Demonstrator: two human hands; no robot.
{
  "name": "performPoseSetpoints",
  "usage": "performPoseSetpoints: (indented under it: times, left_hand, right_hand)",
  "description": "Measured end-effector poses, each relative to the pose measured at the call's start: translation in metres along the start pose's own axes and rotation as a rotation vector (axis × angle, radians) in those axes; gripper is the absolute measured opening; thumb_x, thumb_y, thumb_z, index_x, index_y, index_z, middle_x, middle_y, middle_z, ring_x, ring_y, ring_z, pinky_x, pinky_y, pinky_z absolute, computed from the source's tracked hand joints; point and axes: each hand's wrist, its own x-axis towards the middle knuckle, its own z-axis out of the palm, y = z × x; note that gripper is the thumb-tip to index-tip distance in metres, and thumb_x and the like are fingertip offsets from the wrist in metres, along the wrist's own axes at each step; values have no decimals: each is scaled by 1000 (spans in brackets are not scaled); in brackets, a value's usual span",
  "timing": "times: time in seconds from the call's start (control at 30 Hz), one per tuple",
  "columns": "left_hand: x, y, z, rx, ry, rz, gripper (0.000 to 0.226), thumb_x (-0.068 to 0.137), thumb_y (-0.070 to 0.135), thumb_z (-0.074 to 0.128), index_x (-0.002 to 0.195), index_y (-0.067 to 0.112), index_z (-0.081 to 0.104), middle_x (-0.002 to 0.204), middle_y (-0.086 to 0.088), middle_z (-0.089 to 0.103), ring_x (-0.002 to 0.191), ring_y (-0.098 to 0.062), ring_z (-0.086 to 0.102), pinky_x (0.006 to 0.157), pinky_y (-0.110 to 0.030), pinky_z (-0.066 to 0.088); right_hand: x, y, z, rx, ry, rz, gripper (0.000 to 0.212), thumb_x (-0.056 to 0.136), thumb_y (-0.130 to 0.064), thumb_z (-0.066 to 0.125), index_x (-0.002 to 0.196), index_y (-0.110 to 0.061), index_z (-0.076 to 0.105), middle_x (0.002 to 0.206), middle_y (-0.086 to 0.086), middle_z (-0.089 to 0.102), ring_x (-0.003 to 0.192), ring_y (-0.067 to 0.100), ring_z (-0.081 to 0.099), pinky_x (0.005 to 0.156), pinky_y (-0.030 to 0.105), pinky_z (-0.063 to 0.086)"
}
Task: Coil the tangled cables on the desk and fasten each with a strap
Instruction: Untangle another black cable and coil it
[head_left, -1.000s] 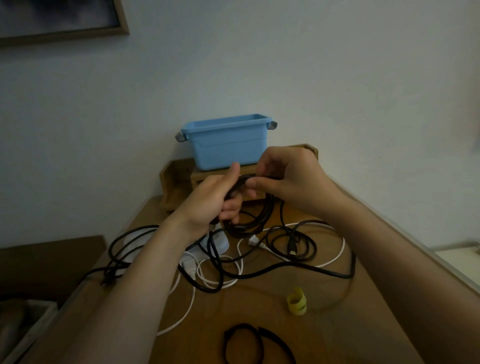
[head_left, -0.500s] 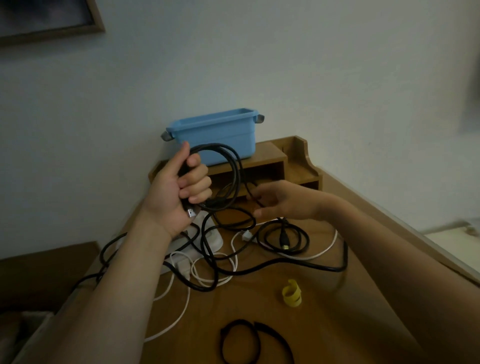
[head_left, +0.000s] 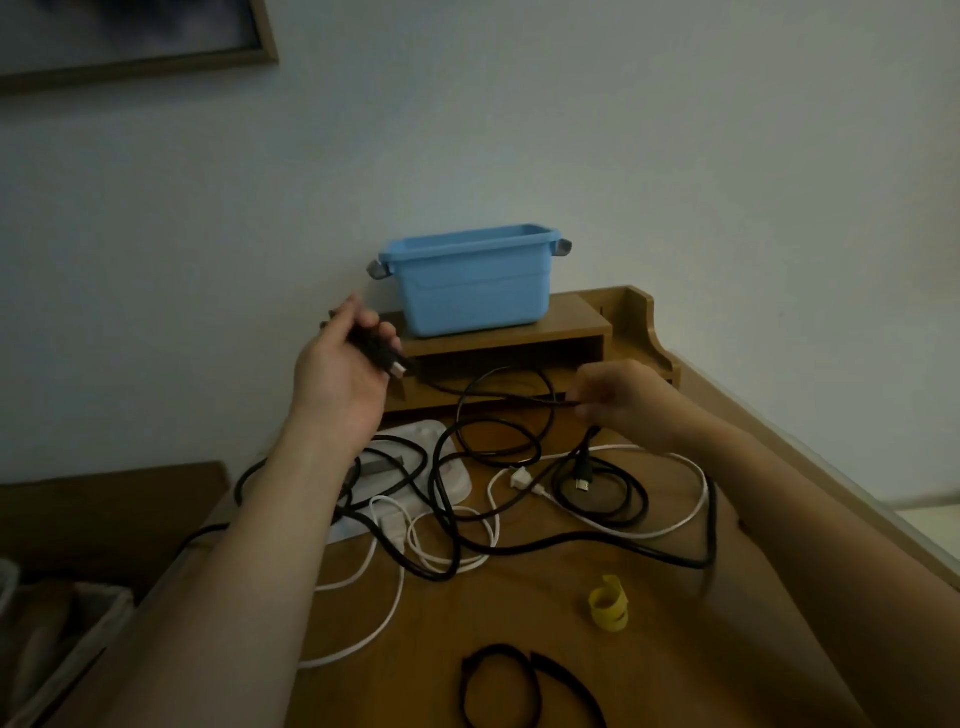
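Our left hand (head_left: 348, 374) is closed round the plug end of the black cable (head_left: 498, 397). It is raised over the counter (head_left: 467, 613), and the metal connector pokes out below the fingers. We cannot tell whether any finished turns sit inside that fist.

Below it lies the white power strip (head_left: 460, 483), with dark loops draped across it. Behind, the blue bin (head_left: 467, 291) stands on the wooden shelf (head_left: 561, 330), well apart from the work.

From our left hand the cable runs across to our right hand (head_left: 623, 402), which pinches the strand between thumb and fingertips. From that pinch the cable drops into the heap and crosses the white cable (head_left: 702, 486) in several places.

That crossing is our main worry. If we draw the next turn while the strand is threaded under other loops, we may cinch a knot. We may also drag the white cable and the power strip toward the edge. A loose pinch could let the strand spring back and undo the coil.

The black strap (head_left: 519, 686) and the yellow strap (head_left: 609, 603) lie near us. A sweeping cable could flick the yellow one off the counter.
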Motion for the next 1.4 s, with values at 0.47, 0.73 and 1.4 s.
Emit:
performPoseSetpoints:
  times: [0.47, 0.73, 1.4]
  left_hand:
    - [-43, -12, 35, 806, -676, -147, 34, 108, 17, 37, 135, 14, 57, 80, -10, 68, 77, -29, 70, 91, -43, 53]
    - [-45, -24, 41, 367, -752, -399, 41, 107, 43, 36, 96, 12, 62, 47, 12, 31, 36, -2, 30, 50, -21, 38]
    - [5, 1, -16, -182, 82, -61, 13, 106, 25, 48, 104, 17, 58, 68, 8, 50, 55, -7, 49, 77, -26, 49]
  right_hand:
    - [-9, -83, -29, 226, 340, -352, 14, 96, -12, 68, 107, -19, 74, 97, -4, 72, 91, 11, 68, 80, 21, 55]
    - [-3, -68, -24, 242, 475, -128, 25, 89, -38, 76, 93, -14, 69, 69, 0, 67, 56, 8, 57, 53, 25, 46]
    - [-6, -16, -12, 164, -66, 7, 14, 98, -13, 63, 90, -23, 68, 84, -1, 68, 77, 9, 65, 75, 28, 52]
